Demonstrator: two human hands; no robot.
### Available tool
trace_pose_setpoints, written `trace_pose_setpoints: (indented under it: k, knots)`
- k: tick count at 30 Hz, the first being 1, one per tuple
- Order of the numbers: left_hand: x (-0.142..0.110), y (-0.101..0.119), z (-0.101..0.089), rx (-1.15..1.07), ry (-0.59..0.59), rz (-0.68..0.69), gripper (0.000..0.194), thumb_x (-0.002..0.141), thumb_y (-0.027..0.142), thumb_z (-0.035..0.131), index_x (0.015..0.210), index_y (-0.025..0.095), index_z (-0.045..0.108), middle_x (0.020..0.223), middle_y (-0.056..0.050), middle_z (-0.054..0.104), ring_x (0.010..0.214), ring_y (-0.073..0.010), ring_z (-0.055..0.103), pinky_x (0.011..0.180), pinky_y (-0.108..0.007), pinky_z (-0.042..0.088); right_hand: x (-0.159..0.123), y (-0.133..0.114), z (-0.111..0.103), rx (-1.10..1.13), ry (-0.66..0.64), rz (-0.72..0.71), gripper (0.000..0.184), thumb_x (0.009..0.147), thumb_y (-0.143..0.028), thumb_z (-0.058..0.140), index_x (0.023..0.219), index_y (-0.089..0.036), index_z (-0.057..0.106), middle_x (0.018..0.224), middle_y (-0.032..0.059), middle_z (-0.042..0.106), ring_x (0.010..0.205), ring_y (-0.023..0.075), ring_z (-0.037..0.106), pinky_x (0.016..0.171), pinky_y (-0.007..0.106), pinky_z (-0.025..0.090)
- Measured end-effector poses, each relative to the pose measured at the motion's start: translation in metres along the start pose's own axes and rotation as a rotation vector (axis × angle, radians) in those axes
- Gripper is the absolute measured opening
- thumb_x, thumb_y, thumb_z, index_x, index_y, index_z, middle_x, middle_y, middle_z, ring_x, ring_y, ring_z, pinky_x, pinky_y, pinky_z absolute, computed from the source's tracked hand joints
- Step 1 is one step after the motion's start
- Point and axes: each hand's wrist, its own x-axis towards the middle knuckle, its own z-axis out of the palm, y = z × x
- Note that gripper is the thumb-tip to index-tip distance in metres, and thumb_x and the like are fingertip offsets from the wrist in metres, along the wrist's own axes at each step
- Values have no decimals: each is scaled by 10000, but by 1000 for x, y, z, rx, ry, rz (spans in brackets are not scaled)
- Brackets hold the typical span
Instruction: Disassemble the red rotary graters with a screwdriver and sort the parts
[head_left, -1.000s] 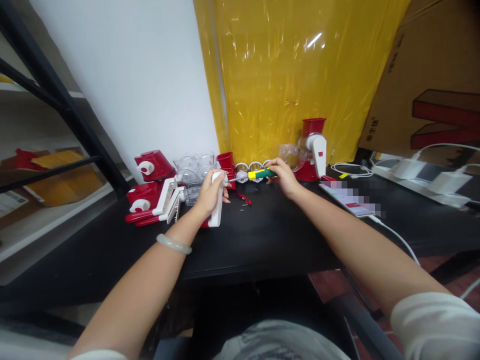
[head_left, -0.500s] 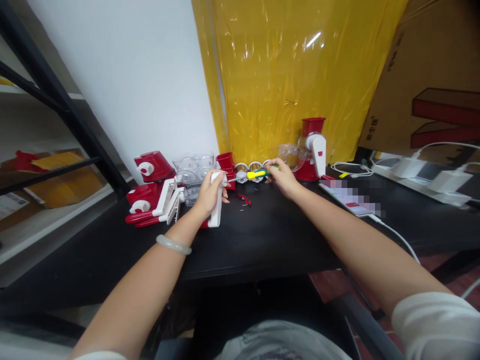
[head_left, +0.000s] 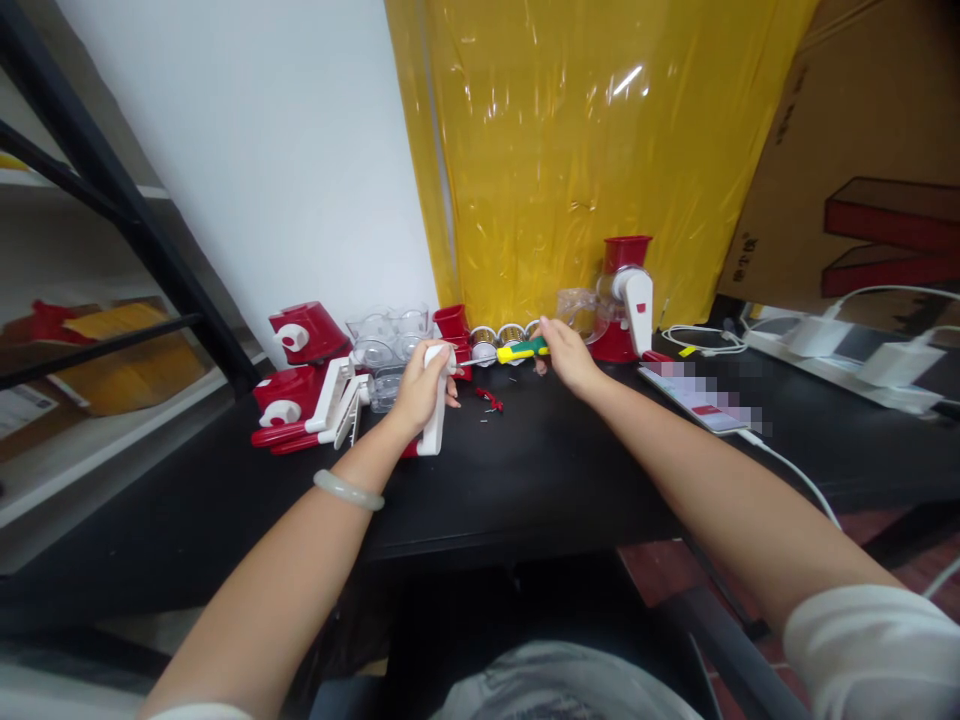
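My left hand [head_left: 421,388] is closed round a white crank handle [head_left: 433,430] with a red grip at its lower end. In my right hand [head_left: 564,356] is a yellow and green screwdriver [head_left: 517,350], gripped at the back of its handle. Its shaft points left and its tip meets the white hub at the top of the crank; the exact contact is too small to make out. Small red parts [head_left: 490,400] lie on the black table [head_left: 517,480] below the screwdriver. Behind it stand metal grater drums [head_left: 511,335] and a red hopper [head_left: 451,322].
Red housings [head_left: 307,332] and white cranks [head_left: 330,405] are at the left, beside clear plastic parts [head_left: 388,325]. An assembled red rotary grater [head_left: 626,300] stands right of my right hand. Further right are a phone [head_left: 694,398] with a cable and a power strip [head_left: 840,365].
My right hand's fingers have shifted on the screwdriver handle, so more of its green part shows and the handle has turned. My left hand keeps the crank in nearly the same place.
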Motion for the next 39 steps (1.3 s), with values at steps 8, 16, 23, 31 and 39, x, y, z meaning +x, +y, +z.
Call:
trace_pose_setpoints:
  k: [8, 16, 23, 31, 39]
  knots:
    - [0, 0, 0, 9, -11, -2, 472, 776, 535, 691, 1047, 211, 481, 684, 40, 586, 468, -130, 550, 363, -246, 509, 4, 5, 5, 119, 74, 48, 411, 727, -577, 704, 759, -220, 503, 573, -73, 492, 454, 78, 463, 502, 257, 457]
    - [-5, 8, 4, 52, -61, 5, 425, 807, 518, 652, 1034, 197, 490, 688, 34, 598, 451, -122, 543, 358, -222, 465, 5, 3, 9, 231, 123, 113, 301, 754, -434, 679, 779, -217, 472, 674, -65, 518, 539, 77, 501, 547, 243, 464]
    - [-3, 3, 2, 135, -43, 27, 356, 842, 484, 620, 1023, 206, 490, 676, 45, 572, 443, -116, 539, 347, -203, 436, 2, 1, 8, 188, 117, 76, 216, 731, -376, 637, 759, -206, 506, 729, -42, 529, 584, 89, 509, 562, 258, 463]
    - [1, -2, -2, 193, -36, 61, 306, 874, 453, 591, 1039, 211, 501, 629, 56, 539, 437, -128, 541, 347, -208, 444, 2, 3, 10, 132, 89, 17, 234, 723, -410, 630, 760, -215, 507, 747, -35, 528, 610, 104, 517, 585, 278, 469]
    - [-1, 1, 0, 123, -29, 58, 330, 853, 461, 614, 1027, 206, 497, 686, 50, 560, 450, -116, 542, 344, -205, 434, 5, 3, 8, 114, 152, -7, 205, 746, -394, 600, 783, -219, 500, 710, -45, 514, 566, 102, 505, 573, 275, 442]
